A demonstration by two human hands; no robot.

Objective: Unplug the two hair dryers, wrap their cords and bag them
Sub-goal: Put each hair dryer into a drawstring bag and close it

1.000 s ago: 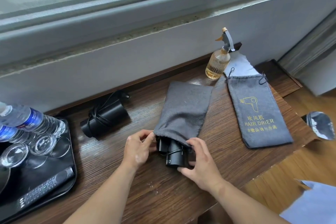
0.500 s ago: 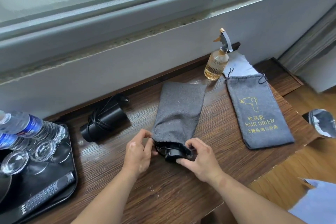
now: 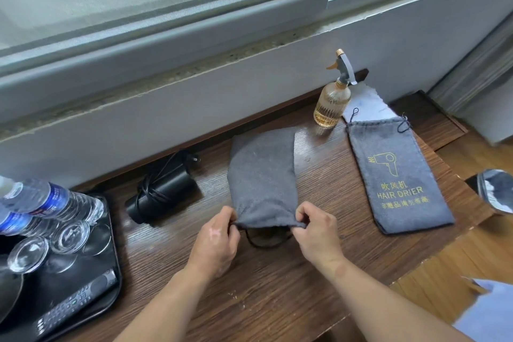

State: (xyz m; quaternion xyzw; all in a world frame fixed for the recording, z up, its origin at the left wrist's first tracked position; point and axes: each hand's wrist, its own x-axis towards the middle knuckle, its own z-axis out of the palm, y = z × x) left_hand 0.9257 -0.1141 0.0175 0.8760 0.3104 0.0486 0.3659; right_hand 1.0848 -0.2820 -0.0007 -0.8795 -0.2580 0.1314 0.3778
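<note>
- The left hand (image 3: 215,236) and right hand (image 3: 316,233) are each pinching a corner at the mouth of the grey bag (image 3: 262,175), fingers curled.
- The bag is looking full, so a dryer is probably inside; the other hair dryer (image 3: 162,194) is lying wrapped just to its left.
- Tugging the black string (image 3: 263,244) unevenly could be leaving the mouth gaping.
- The tray (image 3: 112,253) is crowding the left; bare table (image 3: 263,300) is showing near the arms.

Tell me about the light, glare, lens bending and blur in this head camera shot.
Head view: soft daylight from the window, faint shadows under the left hand and right hand pinching the plain bag; the wide lens bows the sill; a shiny object far right glares; the printed bag has sharp lettering, the water bottles softer.
</note>
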